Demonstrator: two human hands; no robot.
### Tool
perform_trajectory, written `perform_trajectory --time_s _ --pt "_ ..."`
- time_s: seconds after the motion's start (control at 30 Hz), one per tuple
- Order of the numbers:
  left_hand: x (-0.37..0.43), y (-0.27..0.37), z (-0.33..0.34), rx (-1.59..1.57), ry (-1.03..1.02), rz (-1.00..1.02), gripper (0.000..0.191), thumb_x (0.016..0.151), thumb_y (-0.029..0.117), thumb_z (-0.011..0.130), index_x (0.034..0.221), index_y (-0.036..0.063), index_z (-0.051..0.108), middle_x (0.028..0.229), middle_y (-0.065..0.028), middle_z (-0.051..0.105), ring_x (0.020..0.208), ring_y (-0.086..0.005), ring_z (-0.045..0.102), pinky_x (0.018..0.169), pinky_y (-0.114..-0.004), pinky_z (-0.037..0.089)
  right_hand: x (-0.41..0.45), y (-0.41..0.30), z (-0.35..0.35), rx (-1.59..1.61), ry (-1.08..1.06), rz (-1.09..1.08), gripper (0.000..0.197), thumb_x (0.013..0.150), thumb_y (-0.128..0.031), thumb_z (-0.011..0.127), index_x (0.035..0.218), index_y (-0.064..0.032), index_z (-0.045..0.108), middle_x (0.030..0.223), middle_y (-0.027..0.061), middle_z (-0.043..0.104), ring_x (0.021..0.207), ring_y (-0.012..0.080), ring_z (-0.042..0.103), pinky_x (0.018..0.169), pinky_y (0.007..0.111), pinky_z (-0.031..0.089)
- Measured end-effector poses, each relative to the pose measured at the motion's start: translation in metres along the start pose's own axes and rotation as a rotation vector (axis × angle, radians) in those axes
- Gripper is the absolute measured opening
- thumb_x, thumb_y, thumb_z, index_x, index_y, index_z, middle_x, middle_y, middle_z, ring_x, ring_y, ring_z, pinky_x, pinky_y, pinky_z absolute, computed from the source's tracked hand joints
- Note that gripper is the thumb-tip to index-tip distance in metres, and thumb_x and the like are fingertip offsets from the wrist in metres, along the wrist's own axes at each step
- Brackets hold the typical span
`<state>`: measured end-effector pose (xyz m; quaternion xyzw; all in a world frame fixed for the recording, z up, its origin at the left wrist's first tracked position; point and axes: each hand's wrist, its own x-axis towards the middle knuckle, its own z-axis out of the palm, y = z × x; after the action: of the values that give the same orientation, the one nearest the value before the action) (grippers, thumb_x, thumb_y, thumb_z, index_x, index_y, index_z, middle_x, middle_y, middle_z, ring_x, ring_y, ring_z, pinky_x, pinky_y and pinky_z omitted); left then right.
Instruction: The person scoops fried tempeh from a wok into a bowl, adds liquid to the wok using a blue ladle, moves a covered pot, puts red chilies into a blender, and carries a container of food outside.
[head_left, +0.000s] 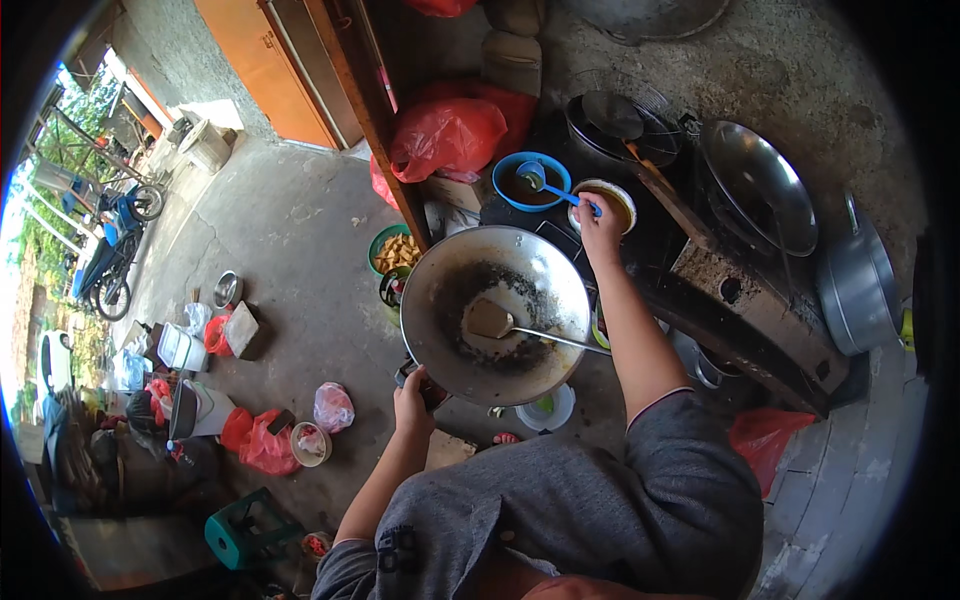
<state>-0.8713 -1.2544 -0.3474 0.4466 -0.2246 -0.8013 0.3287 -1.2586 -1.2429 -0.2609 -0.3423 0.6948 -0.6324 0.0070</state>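
A blue plastic ladle (531, 172) is in my right hand (600, 229), held by the handle's end. Its bowl rests in the blue bowl (504, 191) of dark liquid. Just under that hand stands a pale pot (628, 214) with brownish liquid. In front of me sits a large metal wok (450, 277), its bottom blackened. A metal spatula (491, 319) lies inside it, handle over the right rim. My left hand (412, 406) is by the wok's lower left rim, fingers at a dark part of what seems a stove; its grip is partly hidden.
A wooden post (390, 150) rises close beyond the wok, near a green bowl of cut pieces (396, 251). Another wok (765, 187) and a tall aluminium pot (859, 277) stand right. A lidded tub (551, 409) and a green stool (244, 529) are lower down.
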Motion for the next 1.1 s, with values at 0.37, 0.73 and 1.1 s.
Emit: perform_trajectory --time_s 0.37,0.73,1.1 --pt "-0.005 0.008 -0.013 0.024 0.015 0.021 0.012 0.076 0.019 0.055 0.078 0.0069 0.052 0.067 -0.0051 0.055 0.055 -0.0172 0.055 0.051 -0.030 0.048 -0.017 -0.037 -0.009 0.404 0.191 0.279 0.019 0.085 -0.013 0.051 0.094 0.0033 0.055 0.082 0.0110 0.059 0.068 0.0145 0.061 0.065 0.024 0.053" --pt "-0.009 0.013 0.000 0.003 0.040 0.039 0.010 0.075 0.015 0.056 0.077 0.0057 0.052 0.066 -0.0037 0.054 0.054 -0.0156 0.054 0.048 -0.028 0.047 -0.021 -0.063 -0.023 0.480 0.179 0.305 0.022 0.084 -0.012 0.052 0.096 0.0061 0.052 0.085 0.0118 0.057 0.075 0.0172 0.060 0.072 0.026 0.052" --pt "-0.011 0.015 -0.002 0.017 0.036 0.025 0.014 0.076 0.018 0.056 0.078 0.0044 0.054 0.068 -0.0053 0.055 0.056 -0.0170 0.055 0.051 -0.028 0.048 -0.067 -0.087 -0.058 0.389 0.040 0.249 0.020 0.085 -0.014 0.052 0.095 0.0044 0.054 0.081 0.0098 0.059 0.071 0.0149 0.061 0.066 0.025 0.051"
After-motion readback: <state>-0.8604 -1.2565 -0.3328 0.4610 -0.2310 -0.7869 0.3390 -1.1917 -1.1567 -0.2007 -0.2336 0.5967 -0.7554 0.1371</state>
